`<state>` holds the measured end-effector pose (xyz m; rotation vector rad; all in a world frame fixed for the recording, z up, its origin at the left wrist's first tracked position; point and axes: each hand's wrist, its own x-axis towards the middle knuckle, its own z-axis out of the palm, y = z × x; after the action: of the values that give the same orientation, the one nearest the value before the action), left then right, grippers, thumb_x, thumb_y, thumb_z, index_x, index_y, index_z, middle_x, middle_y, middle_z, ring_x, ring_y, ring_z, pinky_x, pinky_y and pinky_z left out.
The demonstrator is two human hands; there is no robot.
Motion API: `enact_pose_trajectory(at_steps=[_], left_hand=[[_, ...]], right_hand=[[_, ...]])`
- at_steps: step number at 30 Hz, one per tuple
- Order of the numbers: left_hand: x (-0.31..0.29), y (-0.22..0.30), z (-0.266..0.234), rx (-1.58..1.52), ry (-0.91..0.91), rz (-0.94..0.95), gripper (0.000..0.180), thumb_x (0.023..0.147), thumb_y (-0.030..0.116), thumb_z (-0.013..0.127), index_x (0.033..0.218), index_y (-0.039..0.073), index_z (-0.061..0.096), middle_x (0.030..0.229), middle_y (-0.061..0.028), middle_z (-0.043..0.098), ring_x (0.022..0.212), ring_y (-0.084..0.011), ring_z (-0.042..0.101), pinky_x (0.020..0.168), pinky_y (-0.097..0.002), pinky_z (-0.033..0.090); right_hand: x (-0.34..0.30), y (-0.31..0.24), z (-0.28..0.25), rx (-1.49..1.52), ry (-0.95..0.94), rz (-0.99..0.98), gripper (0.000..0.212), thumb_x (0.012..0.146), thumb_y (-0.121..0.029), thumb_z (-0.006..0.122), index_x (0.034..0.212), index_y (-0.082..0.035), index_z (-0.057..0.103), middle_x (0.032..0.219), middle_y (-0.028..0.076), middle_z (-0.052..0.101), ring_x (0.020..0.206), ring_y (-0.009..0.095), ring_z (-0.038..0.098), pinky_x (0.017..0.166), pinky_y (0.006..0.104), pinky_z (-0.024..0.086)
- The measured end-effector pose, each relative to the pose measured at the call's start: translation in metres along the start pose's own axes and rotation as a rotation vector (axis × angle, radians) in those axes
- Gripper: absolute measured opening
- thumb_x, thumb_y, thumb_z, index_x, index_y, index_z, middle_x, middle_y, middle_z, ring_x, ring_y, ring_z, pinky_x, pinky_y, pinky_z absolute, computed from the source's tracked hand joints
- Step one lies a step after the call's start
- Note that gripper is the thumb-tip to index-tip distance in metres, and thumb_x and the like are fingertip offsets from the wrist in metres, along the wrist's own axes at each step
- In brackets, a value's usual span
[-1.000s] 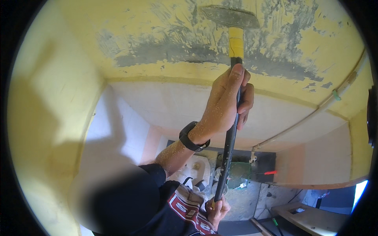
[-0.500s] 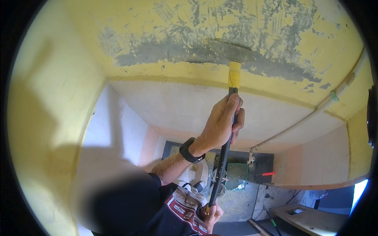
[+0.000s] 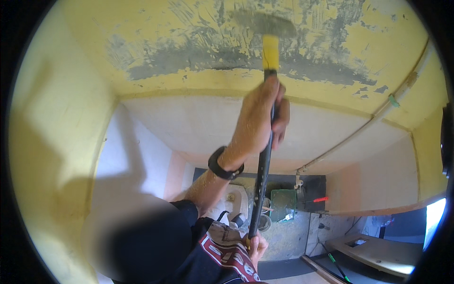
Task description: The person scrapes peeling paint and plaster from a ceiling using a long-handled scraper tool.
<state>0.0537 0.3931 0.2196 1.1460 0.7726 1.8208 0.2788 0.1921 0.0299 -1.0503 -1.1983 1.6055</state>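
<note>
A long-handled scraper (image 3: pixel 263 170) runs up the middle of the view: a straight black shaft flecked with pale specks, then a yellow sleeve (image 3: pixel 271 51), then a broad grey blade (image 3: pixel 265 24) set crosswise, its outline blurred. Closest to the dark shirt (image 3: pixel 215 258), the right hand (image 3: pixel 256 246) is wrapped round the shaft's lower end, some of its fingers hidden. Farther up, the left hand (image 3: pixel 257 113) — dusted with pale specks, a black watch (image 3: pixel 218 165) on the wrist — closes its grip around the shaft just below the sleeve, thumb along the near side and fingers curled behind.

The shaft thus passes through both grips, and the blade lies beyond the left one, over a yellow wall (image 3: pixel 203 81) whose paint is stripped to grey in streaks and a long patch; whether the edge touches, I cannot tell. To the right a pale pipe (image 3: pixel 340 142) slants down the wall.

Lower down and farther off, a green bin (image 3: pixel 283 203) stands on the floor between a squat toilet pan (image 3: pixel 234 199) and a red-handled tool (image 3: pixel 320 199).
</note>
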Motion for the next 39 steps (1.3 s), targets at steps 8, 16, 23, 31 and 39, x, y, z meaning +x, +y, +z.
enact_pose_trajectory(at_steps=[8,16,23,31,39], left_hand=[[-0.005,-0.012,0.004,0.081,-0.008,-0.048,0.042,0.109,0.048,0.030,0.093,0.011,0.038,0.049,0.0002,0.039,0.030,-0.0121,0.043,0.032,-0.0246,0.040],[-0.025,-0.027,-0.002,0.115,0.052,-0.128,0.043,0.110,0.049,0.028,0.092,0.010,0.038,0.050,-0.0001,0.039,0.030,-0.0118,0.043,0.033,-0.0246,0.041],[-0.024,-0.024,-0.004,0.084,0.019,-0.125,0.045,0.109,0.050,0.028,0.090,0.011,0.037,0.049,-0.0006,0.039,0.030,-0.0128,0.043,0.032,-0.0248,0.040],[0.024,0.027,0.007,0.004,-0.064,0.029,0.046,0.108,0.052,0.032,0.090,0.011,0.040,0.048,-0.0002,0.039,0.029,-0.0129,0.042,0.030,-0.0248,0.039],[0.004,-0.001,0.004,0.131,-0.021,-0.056,0.046,0.108,0.053,0.031,0.089,0.013,0.037,0.048,0.0011,0.038,0.029,-0.0121,0.043,0.030,-0.0243,0.039]], right_hand=[[-0.013,0.015,-0.007,0.154,0.061,0.056,0.050,0.101,-0.042,0.059,0.101,0.007,0.066,0.063,-0.002,0.050,0.054,0.007,0.046,0.048,0.0246,0.032],[-0.024,0.028,-0.016,0.099,0.075,0.065,0.046,0.101,-0.036,0.058,0.107,0.009,0.068,0.064,-0.002,0.051,0.053,0.008,0.047,0.047,0.0249,0.034],[-0.021,0.027,-0.014,0.053,0.053,0.052,0.047,0.102,-0.037,0.057,0.105,0.009,0.067,0.064,-0.002,0.051,0.052,0.007,0.046,0.045,0.0244,0.032],[0.015,-0.003,0.017,0.191,-0.060,-0.027,0.056,0.101,-0.048,0.055,0.085,0.005,0.060,0.063,0.000,0.050,0.051,0.008,0.046,0.045,0.0241,0.031],[0.003,-0.007,0.011,0.140,0.016,0.033,0.062,0.100,-0.053,0.055,0.096,0.008,0.065,0.059,-0.002,0.047,0.048,0.007,0.043,0.043,0.0239,0.029]])
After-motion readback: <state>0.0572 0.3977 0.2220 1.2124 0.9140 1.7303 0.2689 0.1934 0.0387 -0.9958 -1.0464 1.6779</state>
